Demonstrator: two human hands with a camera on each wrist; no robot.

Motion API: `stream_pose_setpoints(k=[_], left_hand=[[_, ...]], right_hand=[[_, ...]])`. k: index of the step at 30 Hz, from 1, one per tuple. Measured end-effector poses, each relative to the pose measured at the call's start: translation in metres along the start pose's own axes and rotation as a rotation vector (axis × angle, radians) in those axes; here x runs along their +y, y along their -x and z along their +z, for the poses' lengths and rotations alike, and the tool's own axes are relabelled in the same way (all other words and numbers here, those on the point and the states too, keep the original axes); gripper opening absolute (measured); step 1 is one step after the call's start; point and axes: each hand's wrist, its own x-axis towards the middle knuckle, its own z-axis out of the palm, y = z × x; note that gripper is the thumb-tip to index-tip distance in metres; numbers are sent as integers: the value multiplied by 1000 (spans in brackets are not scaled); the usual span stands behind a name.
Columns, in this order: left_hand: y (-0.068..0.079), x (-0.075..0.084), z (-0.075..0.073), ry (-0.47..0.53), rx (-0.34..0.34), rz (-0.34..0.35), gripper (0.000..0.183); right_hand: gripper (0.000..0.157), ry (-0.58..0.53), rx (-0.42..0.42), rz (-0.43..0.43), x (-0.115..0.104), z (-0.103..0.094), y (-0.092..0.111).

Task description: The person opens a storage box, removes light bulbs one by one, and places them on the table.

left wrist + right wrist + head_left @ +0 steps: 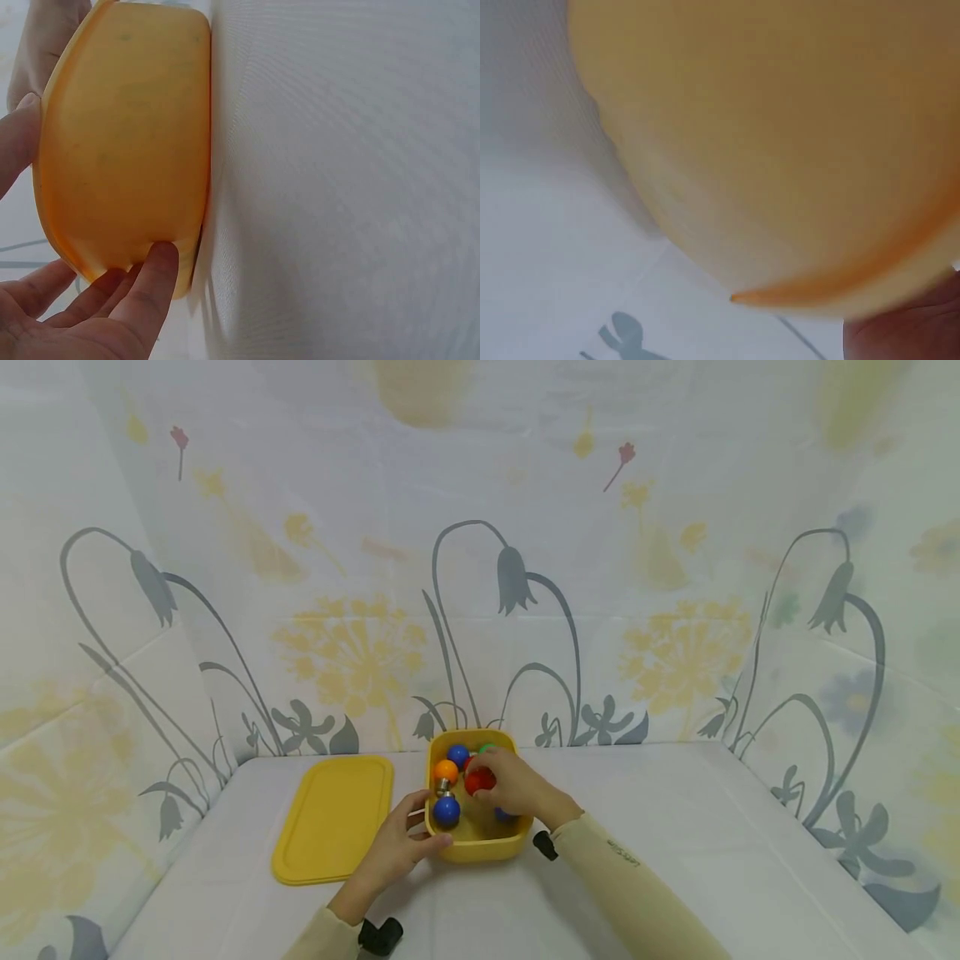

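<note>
A yellow plastic tub (482, 852) holds several round coloured light bulbs. My right hand (517, 783) reaches in over its right side, and the fingers grip a red bulb (478, 782). With thumb and fingers spread round the near left corner, my left hand (396, 847) holds the tub from outside; its fingertips (161, 259) press on the wall. A blue bulb (447, 811) and an orange bulb (446, 771) lie along the left side, metal bases facing each other. Farther back are another blue bulb (458, 754) and a green bulb (487, 747), partly hidden by the right hand.
Left of the tub a yellow lid (333, 818) lies flat on the white-covered table (645, 843). Behind the table hangs a pale cloth (480, 635) with printed flowers. Another blue bulb (504, 815) shows under the right wrist.
</note>
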Motion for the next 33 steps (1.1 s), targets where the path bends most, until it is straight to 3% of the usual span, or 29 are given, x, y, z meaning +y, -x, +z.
stream_pose_setpoints(k=[10,20,31,33], left_hand=[[-1,5,0,-16,-4,-24,84],[-16,-25,-1,-35,31,-7,81],[-15,-31,1,-31,35,-10,81],[-11,-23,1,-22,28,-11,82]], right_hand=[[32,-61,135,-2,7,-23,15],[31,-116,318,-94,36,-43,28],[33,-130,380,-46,75,-34,33],[33,-137,372,-22,80,-32,33]])
